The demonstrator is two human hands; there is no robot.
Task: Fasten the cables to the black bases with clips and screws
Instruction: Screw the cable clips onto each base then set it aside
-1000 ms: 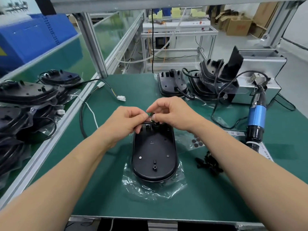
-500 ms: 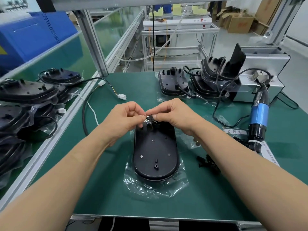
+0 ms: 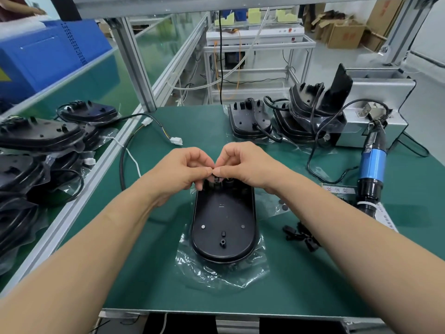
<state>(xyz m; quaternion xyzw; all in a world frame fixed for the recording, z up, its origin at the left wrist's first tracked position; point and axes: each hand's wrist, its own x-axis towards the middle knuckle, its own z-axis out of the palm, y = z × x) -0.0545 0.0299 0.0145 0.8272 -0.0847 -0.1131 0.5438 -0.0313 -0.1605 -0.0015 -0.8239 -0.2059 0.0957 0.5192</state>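
Green bench (image 3: 144, 273) w/ bag (image 3: 255, 268), screwdriver (image 3: 372, 165), prob. clips (image 3: 301, 235)

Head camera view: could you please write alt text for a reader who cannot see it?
The left hand and right hand together pinch a small dark part over the far end of a black base lying on clear plastic on a green table. A blue screwdriver and loose black clips lie to the right.
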